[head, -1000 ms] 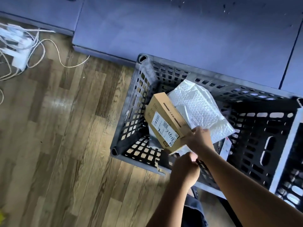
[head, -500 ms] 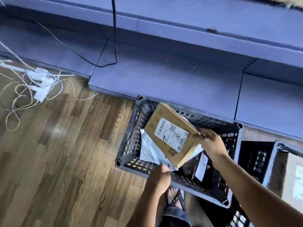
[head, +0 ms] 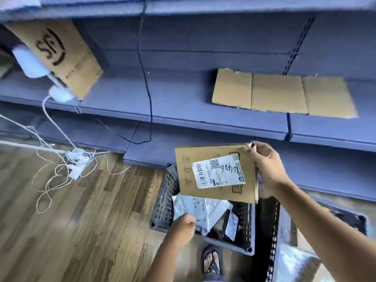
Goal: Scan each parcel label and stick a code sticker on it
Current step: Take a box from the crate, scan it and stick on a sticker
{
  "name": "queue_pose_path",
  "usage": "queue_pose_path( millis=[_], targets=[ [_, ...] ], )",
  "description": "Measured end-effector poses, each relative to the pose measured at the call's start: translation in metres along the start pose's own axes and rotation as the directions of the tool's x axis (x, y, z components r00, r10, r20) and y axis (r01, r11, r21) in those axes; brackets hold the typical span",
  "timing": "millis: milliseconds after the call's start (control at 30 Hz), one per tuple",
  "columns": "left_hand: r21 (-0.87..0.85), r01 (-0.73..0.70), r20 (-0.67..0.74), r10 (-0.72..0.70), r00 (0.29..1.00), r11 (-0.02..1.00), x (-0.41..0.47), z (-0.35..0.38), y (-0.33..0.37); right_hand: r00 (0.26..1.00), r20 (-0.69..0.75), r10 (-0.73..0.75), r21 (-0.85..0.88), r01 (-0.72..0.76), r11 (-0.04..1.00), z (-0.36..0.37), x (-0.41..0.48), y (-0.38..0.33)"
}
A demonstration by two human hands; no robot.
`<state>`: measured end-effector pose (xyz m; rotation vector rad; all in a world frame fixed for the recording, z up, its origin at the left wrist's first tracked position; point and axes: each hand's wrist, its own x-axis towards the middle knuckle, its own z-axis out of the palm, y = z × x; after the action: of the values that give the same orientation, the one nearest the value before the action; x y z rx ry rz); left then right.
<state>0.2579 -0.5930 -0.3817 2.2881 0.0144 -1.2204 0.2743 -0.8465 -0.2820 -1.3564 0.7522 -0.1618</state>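
Note:
My right hand [head: 268, 169] grips the right edge of a flat brown cardboard parcel [head: 189, 188] and holds it in the air above a dark plastic crate [head: 164, 204]. The parcel's white shipping label [head: 218, 171] faces me, with a barcode and handwriting on it. My left hand [head: 183, 226] hovers fisted over the crate's front rim, touching or just above a silvery mailer bag [head: 203, 208] that lies inside the crate. Whether the fist holds anything is hidden.
Blue shelves [head: 183, 102] run across the back, with a flattened cardboard sheet [head: 280, 94] and a leaning printed box [head: 61, 51]. White cables [head: 75, 161] tangle on the wooden floor at left. A second crate [head: 272, 231] stands at right. My sandalled foot [head: 211, 261] is below.
My right hand lifted the cardboard parcel out of the crate and turned it flatter, label towards me. The view tilted up to the shelves. The left hand stayed by the crate's front rim.

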Motion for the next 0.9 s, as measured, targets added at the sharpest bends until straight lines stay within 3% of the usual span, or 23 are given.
queue_pose_path(
  millis=[167, 400, 567, 800, 900],
  targets=[
    [-0.109, -0.072, -0.111, 0.059, 0.992, 0.991, -0.054, -0.052, 0.034, 0.970, 0.096, -0.224, -0.077, 0.231, 0.970, 0.000, -0.062, -0.114],
    [-0.285, -0.130, -0.166, 0.085, 0.983, 0.950, -0.131, -0.135, 0.067, 0.898, 0.192, -0.396, -0.263, 0.436, 0.861, 0.019, -0.122, -0.237],
    [-0.407, -0.205, -0.281, 0.092, 0.955, 0.890, -0.157, -0.220, 0.083, 0.889, 0.169, -0.426, -0.238, 0.456, 0.857, 0.050, -0.143, -0.268],
    [-0.341, -0.372, -0.408, 0.221, 0.886, 0.863, -0.168, -0.330, 0.107, 0.874, 0.067, -0.481, -0.226, 0.482, 0.846, 0.101, -0.148, -0.293],
    [-0.321, -0.417, -0.405, 0.275, 0.872, 0.850, -0.167, -0.353, 0.115, 0.870, -0.001, -0.493, -0.138, 0.488, 0.862, 0.115, -0.144, -0.300]
  ],
)
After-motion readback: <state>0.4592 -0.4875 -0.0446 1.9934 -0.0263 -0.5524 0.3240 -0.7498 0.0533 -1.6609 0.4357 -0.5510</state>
